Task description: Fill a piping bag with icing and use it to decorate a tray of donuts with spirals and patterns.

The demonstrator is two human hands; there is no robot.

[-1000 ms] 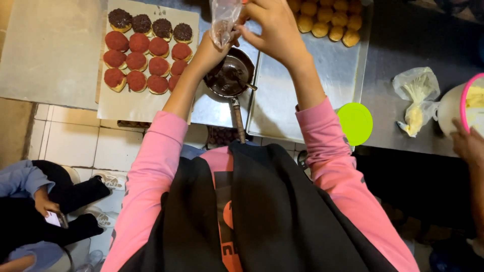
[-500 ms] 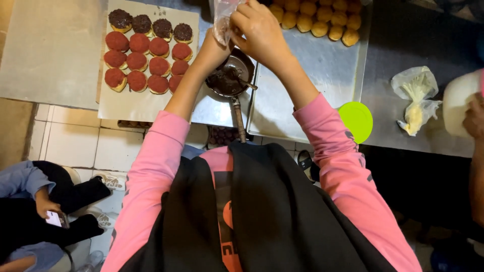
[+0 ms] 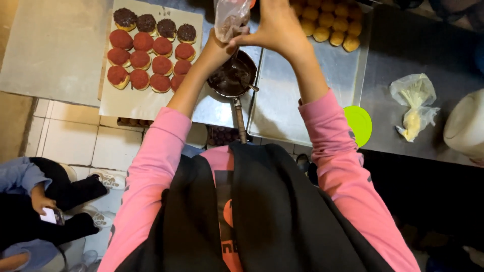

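**Two hands grip a clear piping bag above a dark pan**

Seen from above, a person in pink sleeves and a dark apron reaches over a steel surface point(image 3: 403, 55). The left hand point(image 3: 222, 45) and the right hand point(image 3: 275, 25) meet at a clear plastic piping bag point(image 3: 231, 17) with dark filling inside. The fingers of both hands are clenched around the bag, the left from below, the right from the side. Directly beneath the fingers sits a small dark pan point(image 3: 232, 78) of chocolate-coloured mix, its handle pointing back toward the person. Left of the fingers, a sheet of paper point(image 3: 126, 103) carries rows of red-topped and dark-topped round pastries point(image 3: 151, 55). Beyond the fingers to the right, plain golden pastries point(image 3: 330, 22) lie on a metal tray point(image 3: 302, 100). Further right lie a green lid point(image 3: 359, 123) and a knotted plastic bag point(image 3: 414, 103).
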